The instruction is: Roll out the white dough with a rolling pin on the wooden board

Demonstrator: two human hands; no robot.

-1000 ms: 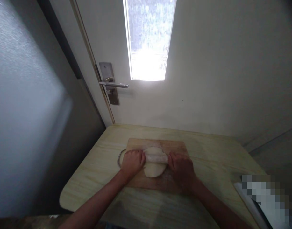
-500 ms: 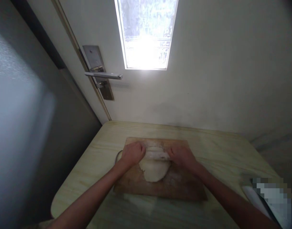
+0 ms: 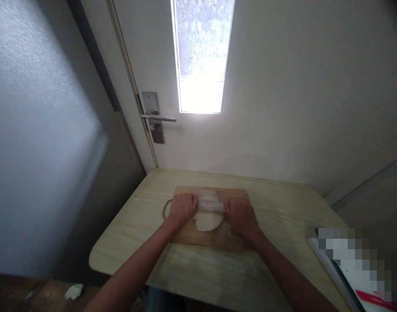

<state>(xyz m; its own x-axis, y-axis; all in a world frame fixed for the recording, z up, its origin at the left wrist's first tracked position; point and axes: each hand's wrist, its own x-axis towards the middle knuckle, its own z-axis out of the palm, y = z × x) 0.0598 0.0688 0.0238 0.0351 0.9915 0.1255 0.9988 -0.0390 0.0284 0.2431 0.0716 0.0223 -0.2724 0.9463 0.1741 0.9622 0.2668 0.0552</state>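
A pale flat piece of dough [image 3: 206,222] lies on a wooden cutting board [image 3: 224,237] in the middle of the table. Across the dough's far part rests a floury rolling pin [image 3: 211,204]. My left hand [image 3: 182,208] is closed over the pin's left end. My right hand [image 3: 240,214] is closed over its right end. Both forearms reach in from the bottom of the view.
The board sits on a light wooden table [image 3: 136,242] pushed against a white door [image 3: 282,86] with a metal lever handle [image 3: 157,118] and a narrow frosted window [image 3: 201,56]. A metal ring [image 3: 166,209] pokes out left of the board. A white object with red [image 3: 363,294] lies at the table's right edge.
The rolling pin and both hands went away from me toward the board's far edge, then came slightly back over the dough. The camera view also shifted.
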